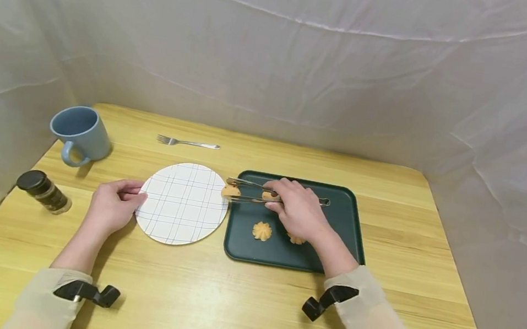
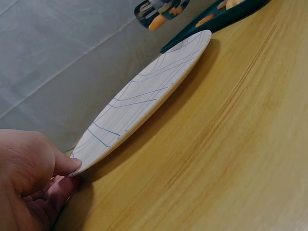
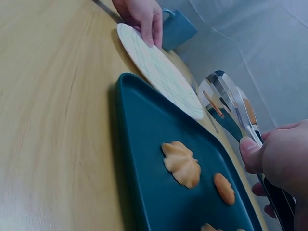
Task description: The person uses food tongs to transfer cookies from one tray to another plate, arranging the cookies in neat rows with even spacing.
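My left hand (image 1: 115,205) pinches the near-left rim of a round white plate (image 1: 181,204) with blue grid lines, thumb on top and fingers underneath. With my right hand (image 1: 299,208) I grip metal tongs (image 1: 246,199) over a dark green tray (image 1: 331,257). Between the tong tips is a golden cookie (image 1: 231,191), raised above the gap where plate and tray meet; the left wrist view shows this cookie (image 2: 157,21) too. On the tray lie a flower-shaped cookie (image 3: 182,163), a smaller oval cookie (image 3: 224,188) and others, partly hidden by my right hand in the head view.
A blue mug (image 1: 81,135) stands at the back left, with a black-capped spice jar (image 1: 45,191) nearer on the left edge. Behind the plate a fork (image 1: 188,143) lies flat. White cloth (image 1: 276,66) hangs around the back and sides of the wooden table (image 1: 205,301).
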A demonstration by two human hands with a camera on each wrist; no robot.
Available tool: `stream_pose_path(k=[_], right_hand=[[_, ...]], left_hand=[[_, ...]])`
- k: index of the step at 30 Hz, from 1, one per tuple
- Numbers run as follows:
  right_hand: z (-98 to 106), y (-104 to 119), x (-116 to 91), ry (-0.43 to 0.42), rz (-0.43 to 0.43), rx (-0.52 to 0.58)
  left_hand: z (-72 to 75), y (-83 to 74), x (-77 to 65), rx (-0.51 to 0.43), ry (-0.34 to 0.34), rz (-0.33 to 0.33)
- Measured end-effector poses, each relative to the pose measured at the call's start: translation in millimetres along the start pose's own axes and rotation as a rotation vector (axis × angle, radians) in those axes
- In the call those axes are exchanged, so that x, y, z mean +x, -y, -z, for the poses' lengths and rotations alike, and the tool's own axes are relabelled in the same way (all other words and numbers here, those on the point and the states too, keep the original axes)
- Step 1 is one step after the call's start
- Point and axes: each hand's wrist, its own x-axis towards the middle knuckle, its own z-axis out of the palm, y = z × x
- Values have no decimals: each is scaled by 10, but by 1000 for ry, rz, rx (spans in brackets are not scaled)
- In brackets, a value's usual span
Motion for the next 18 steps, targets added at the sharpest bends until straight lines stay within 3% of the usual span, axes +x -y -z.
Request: stream_pose_path(k=[18], right_hand=[[-182, 228, 254, 70, 10, -68]], left_hand=[[-2, -12, -4, -3, 1, 15]])
